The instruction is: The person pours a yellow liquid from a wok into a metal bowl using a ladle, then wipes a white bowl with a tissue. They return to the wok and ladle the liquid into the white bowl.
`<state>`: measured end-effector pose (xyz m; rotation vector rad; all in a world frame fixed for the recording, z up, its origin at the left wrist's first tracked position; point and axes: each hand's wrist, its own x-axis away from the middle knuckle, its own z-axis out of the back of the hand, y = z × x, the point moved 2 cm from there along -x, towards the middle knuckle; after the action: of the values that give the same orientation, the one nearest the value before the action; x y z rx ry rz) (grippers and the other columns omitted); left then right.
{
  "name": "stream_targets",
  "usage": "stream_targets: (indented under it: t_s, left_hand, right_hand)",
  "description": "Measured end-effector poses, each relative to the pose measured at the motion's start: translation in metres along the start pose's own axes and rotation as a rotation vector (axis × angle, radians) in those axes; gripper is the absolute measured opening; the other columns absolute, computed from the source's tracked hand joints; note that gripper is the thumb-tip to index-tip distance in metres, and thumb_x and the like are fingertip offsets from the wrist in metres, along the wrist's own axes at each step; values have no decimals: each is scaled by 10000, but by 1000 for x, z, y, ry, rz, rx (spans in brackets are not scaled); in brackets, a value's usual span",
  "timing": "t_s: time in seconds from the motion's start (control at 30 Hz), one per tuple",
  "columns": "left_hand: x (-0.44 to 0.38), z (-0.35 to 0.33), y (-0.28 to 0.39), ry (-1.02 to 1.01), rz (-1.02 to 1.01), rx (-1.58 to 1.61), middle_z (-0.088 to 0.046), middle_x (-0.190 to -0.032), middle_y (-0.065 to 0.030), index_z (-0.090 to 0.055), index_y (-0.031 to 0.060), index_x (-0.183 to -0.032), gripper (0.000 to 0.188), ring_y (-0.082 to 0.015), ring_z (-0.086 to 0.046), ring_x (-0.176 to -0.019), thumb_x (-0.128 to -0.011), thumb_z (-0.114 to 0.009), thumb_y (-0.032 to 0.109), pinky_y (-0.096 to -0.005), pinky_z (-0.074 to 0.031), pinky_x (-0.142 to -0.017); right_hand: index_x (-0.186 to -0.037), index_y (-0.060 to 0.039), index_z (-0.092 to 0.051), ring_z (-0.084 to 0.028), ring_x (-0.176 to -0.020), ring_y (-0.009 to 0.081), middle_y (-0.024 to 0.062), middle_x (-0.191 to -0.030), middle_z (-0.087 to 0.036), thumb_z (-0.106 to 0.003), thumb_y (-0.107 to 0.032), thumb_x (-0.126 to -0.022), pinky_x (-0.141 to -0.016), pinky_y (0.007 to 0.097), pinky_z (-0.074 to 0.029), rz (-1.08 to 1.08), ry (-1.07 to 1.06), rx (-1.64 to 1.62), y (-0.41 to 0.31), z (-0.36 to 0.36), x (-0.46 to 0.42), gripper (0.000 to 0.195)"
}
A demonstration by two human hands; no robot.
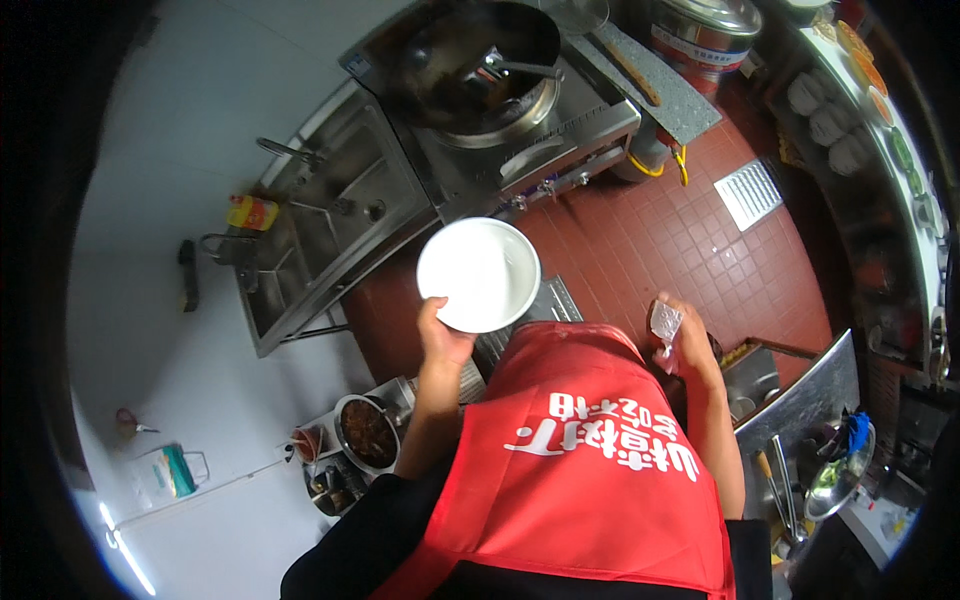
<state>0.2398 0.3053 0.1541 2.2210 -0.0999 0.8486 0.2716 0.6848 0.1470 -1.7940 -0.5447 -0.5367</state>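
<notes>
My left hand [442,337] grips the rim of a round white bowl [484,274], thumb over the edge; the bowl's inside faces the camera and nothing shows in it. At the right, my right hand [686,334] is closed around a small clear plastic packet [666,322], whose contents I cannot make out. A red apron [585,465] with white writing covers my front, between the two arms.
Ahead is a stove [525,161] with a large dark wok [465,82] and a metal ladle in it. A steel double sink [330,217] stands to the left. At the right are a steel worktop [802,379] and a long counter with plates. A floor drain [748,195] lies in the red tiles.
</notes>
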Motion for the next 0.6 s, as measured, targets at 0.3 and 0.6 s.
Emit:
stream_targets:
  t_s: [0.3, 0.6]
  left_hand:
    - [-121, -2, 108, -79, -106, 139, -530, -1384, -168, -432, 26, -1439, 724, -365, -507, -1285, -754, -553, 225, -500, -401, -1096]
    - [-167, -3, 172, -387, 109, 292, -575, -1330, -202, -439, -11, -1425, 745, -353, -582, -1198, -773, -554, 329, -470, -492, -1019]
  right_hand:
    - [-1141, -2, -641, -570, -670, 108, 16, -883, -649, -600, -124, -935, -564, 243, -422, 228, 195, 258, -108, -103, -157, 243]
    - [-1037, -67, -620, -568, -783, 89, 5, -920, -619, -512, -31, -959, -684, 224, -461, 293, 118, -270, -158, -307, -269, 137]
